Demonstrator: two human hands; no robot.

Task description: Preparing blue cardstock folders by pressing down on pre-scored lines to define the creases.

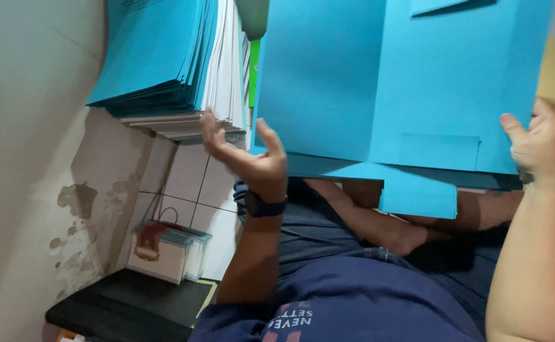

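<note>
**A:** Large bright blue card sheet (379,82), flat with folded flaps and a small rectangular tab cut along its lower edge: who has hold of it?

**B:** The right hand (537,142) meets it at the lower right corner, thumb up against the edge. Whether the fingers pinch it from behind I cannot tell, since the sheet hides them. The left hand (252,155) is spread open at the sheet's lower left edge, fingers curled and apart, closed on nothing. A dark wristwatch (263,206) sits just below it.

**A:** And around the sheet?

**B:** It is held over the person's lap, above crossed legs and dark blue clothing (353,297). Left of the sheet stands a tall stack of the same blue card over white paper (176,63), its edges fanned and uneven. Further down to the left, a small boxed pack of cards (163,250) rests on a black surface (125,304).

**A:** Risks?

**B:** The card looks smooth and thin. With one corner carrying it, the sheet could sag or crease along a fold, I judge. The open left hand is just beside the stack's ragged lower edge, so a careless brush might slide those loose sheets out.
</note>
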